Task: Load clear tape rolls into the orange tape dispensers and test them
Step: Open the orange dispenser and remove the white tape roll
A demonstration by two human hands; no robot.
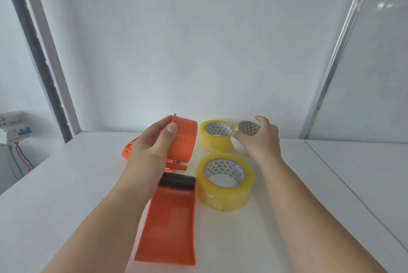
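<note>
My left hand point(152, 144) grips the curved shell of an orange tape dispenser point(184, 140), lifted above the white table point(66, 195). A second orange dispenser point(171, 224) with a black roller lies flat in front of it. Three tape rolls sit to the right: a near yellowish-clear roll point(224, 181), a far yellowish-clear roll point(215, 136), and a whiter clear roll point(245, 128) at the far right. My right hand point(258, 138) curls around that whiter roll, fingers over its top rim and thumb between it and the far yellowish roll. Whether the fingers clamp it tight I cannot tell.
A white wall rises just behind the rolls. At the far left stands an electrical breaker box point(15, 126) with coloured wires hanging below it. A metal strip point(326, 87) runs up the wall at right. A seam point(344, 184) crosses the table on the right.
</note>
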